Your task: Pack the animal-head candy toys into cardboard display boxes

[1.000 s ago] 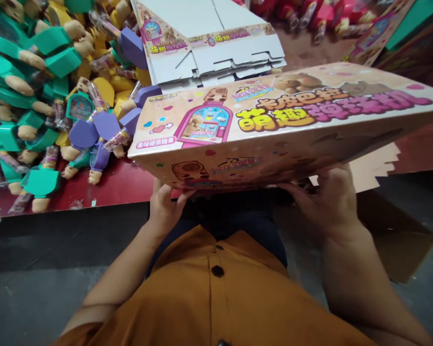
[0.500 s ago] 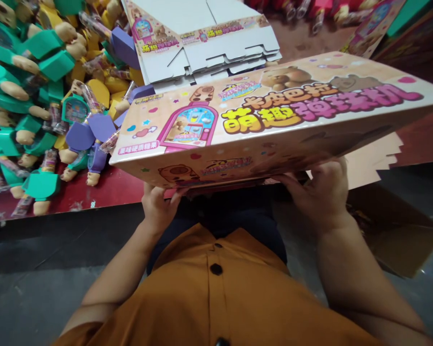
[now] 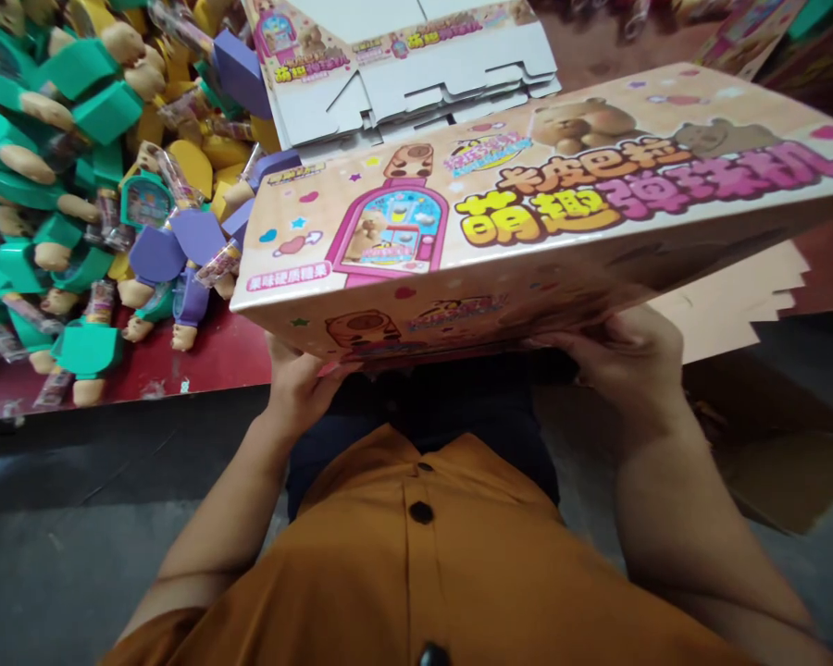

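The printed box (image 3: pixel 528 213) is in front of the person's body, at the near edge of the desk (image 3: pixel 215 363), and both hands hold it from below. Its long axis goes crosswise, from left to right, and in the view the right end stands higher than the left end. The face with the big yellow and pink letters looks upward, and the letters stand upright for the person. A second printed face, which is darker, is turned toward the body.

The left hand (image 3: pixel 297 381) is curled on the lower edge near the left end, with the thumb along this edge. The right hand (image 3: pixel 628 356) grips the lower edge farther right, half open around it. Some fingers are hidden by the box, so I cannot tell their exact position.

Behind the box lie white cardboard sheets (image 3: pixel 416 92), and to the left is a pile of toys (image 3: pixel 87 347).
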